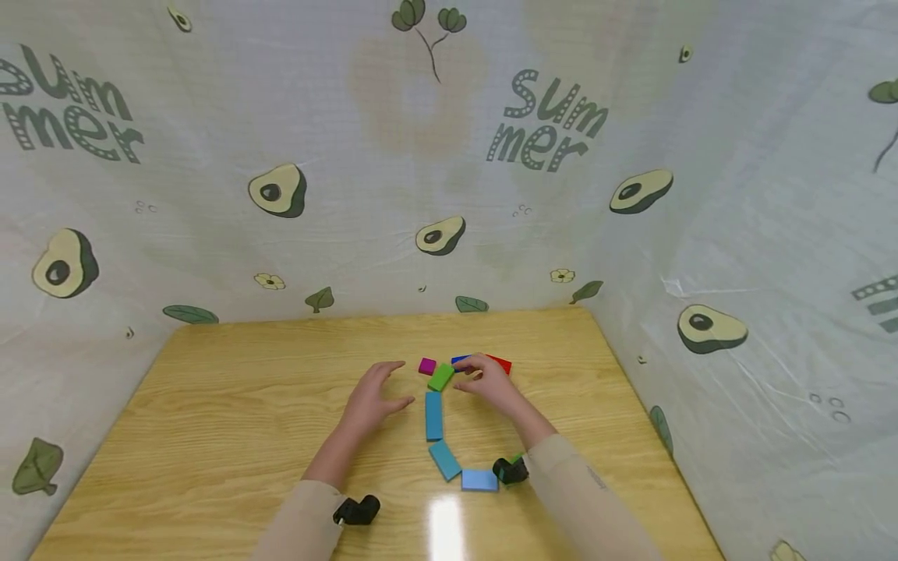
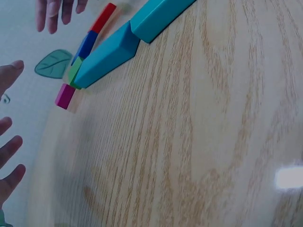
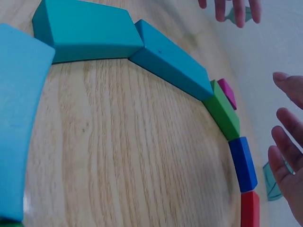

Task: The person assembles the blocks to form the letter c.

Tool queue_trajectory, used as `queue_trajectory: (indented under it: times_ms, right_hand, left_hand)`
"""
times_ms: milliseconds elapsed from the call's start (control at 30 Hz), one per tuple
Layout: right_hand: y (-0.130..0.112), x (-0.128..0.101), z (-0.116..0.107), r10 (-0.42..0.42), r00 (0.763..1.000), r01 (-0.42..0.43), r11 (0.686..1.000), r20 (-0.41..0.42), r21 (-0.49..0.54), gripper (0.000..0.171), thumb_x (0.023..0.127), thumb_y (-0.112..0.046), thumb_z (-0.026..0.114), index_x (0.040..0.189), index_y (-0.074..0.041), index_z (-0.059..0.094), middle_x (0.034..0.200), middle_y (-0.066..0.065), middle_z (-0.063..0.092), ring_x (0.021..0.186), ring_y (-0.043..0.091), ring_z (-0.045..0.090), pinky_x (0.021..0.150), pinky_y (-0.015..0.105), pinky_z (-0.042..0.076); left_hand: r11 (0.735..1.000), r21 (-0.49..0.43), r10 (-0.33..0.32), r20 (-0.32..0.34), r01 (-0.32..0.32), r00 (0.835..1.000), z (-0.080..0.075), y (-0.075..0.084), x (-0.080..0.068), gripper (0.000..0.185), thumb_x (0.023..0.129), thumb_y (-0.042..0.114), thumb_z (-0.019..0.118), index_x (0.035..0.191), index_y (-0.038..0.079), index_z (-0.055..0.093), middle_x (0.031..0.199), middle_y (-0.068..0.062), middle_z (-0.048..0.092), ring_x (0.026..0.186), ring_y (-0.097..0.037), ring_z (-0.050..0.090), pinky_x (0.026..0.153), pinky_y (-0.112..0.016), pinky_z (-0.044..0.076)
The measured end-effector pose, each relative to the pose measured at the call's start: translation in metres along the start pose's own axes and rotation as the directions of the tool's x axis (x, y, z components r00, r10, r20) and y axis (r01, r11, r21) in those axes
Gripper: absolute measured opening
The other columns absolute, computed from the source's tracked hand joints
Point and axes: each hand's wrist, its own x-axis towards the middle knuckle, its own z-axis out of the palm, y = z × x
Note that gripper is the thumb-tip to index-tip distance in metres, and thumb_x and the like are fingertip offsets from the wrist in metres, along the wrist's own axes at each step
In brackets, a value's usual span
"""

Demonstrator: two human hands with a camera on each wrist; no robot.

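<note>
Colored blocks form a curved row on the wooden table. A magenta block (image 1: 427, 366) touches or nearly touches a green block (image 3: 221, 111), with a blue block (image 3: 243, 163) and a red block (image 3: 250, 209) further along. Toward the near side come a long teal-blue block (image 1: 434, 417), a second teal-blue block (image 1: 445, 460) and a light blue block (image 1: 480, 480). My left hand (image 1: 370, 401) hovers left of the row, fingers apart, holding nothing. To the right of the green block, my right hand (image 1: 489, 381) is also empty, its fingers relaxed, partly hiding the blue and red blocks.
Part of another green block (image 1: 516, 457) shows behind the black wrist camera (image 1: 510, 471) on the right sleeve. A second black camera (image 1: 357, 510) sits on the left sleeve. Printed cloth (image 1: 337, 257) hangs around the table (image 1: 245, 405) at the back and sides.
</note>
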Motion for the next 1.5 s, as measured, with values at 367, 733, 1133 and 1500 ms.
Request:
queue_trajectory:
  times_ms: [367,733,1133,1500]
  right_hand:
    - [-0.003,0.038,0.021,0.048,0.998,-0.044,0.997,0.052,-0.067,0.032,0.087,-0.011,0.075,0.118,-0.006,0.069,0.116,0.015,0.06,0.101,0.032,0.055,0.08,0.036,0.05]
    - [-0.003,0.063,0.035,0.066,0.992,-0.044,0.981,0.107,-0.189,0.031,0.085,-0.015,0.077,0.115,-0.01,0.071,0.113,0.004,0.061,0.1,0.023,0.055,0.086,0.036,0.05]
    - [-0.003,0.081,0.043,0.092,0.978,-0.029,0.948,0.185,-0.317,0.031,0.085,-0.014,0.078,0.114,-0.009,0.071,0.107,0.003,0.06,0.093,0.019,0.054,0.083,0.033,0.05]
    - [-0.003,0.092,0.049,0.086,0.972,0.004,0.924,0.217,-0.383,0.029,0.085,-0.012,0.077,0.113,-0.009,0.071,0.108,0.004,0.064,0.092,0.017,0.055,0.084,0.033,0.049]
  left_hand:
    - [1.0,-0.008,-0.023,-0.022,0.023,1.0,-0.006,-0.013,0.001,0.057,0.083,0.023,0.08,0.135,0.012,0.058,0.131,-0.009,0.056,0.117,-0.032,0.054,0.096,-0.05,0.046]
    - [0.997,-0.042,-0.063,-0.017,0.062,0.998,-0.008,-0.02,-0.009,0.053,0.084,0.021,0.079,0.133,0.012,0.06,0.131,-0.008,0.057,0.116,-0.03,0.054,0.097,-0.049,0.046]
    - [0.999,-0.031,-0.019,-0.011,0.019,1.0,-0.006,-0.03,-0.016,0.051,0.084,0.02,0.079,0.131,0.012,0.061,0.128,-0.009,0.058,0.113,-0.031,0.056,0.094,-0.05,0.047]
    - [1.0,-0.018,-0.004,-0.013,0.003,1.0,-0.007,-0.03,-0.019,0.05,0.084,0.02,0.079,0.13,0.01,0.061,0.127,-0.009,0.058,0.112,-0.031,0.057,0.093,-0.049,0.048]
